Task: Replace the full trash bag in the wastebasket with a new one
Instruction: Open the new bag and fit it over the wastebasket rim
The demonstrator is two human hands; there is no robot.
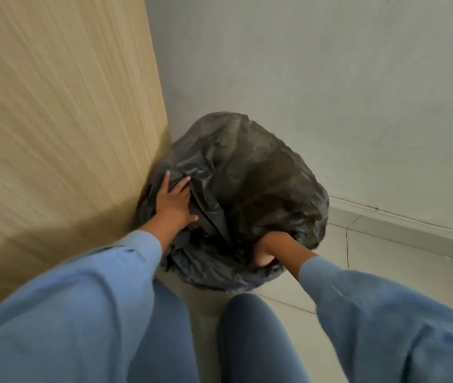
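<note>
while left hand (174,201) lies flat on trash bag (247,172), right hand (268,251) grips its edge.

— What did the head camera catch?

— A black trash bag (247,189), bulging and crinkled, stood in the corner where a pale wood-grain panel (54,120) met a grey wall (330,78). The wastebasket itself was covered by the plastic and could not be made out.

— And the hands?

— The left hand (174,203) lay on the bag's left side, fingers spread and pressing into the plastic, just beside the panel. The right hand (268,251) was at the bag's lower right, mostly buried in the folds, so its grip could not be judged.

— Anything else?

— Blue sleeves (385,313), blue trousers (253,341) below, and light floor tiles (385,258) with a baseboard (399,219) along the wall.
</note>
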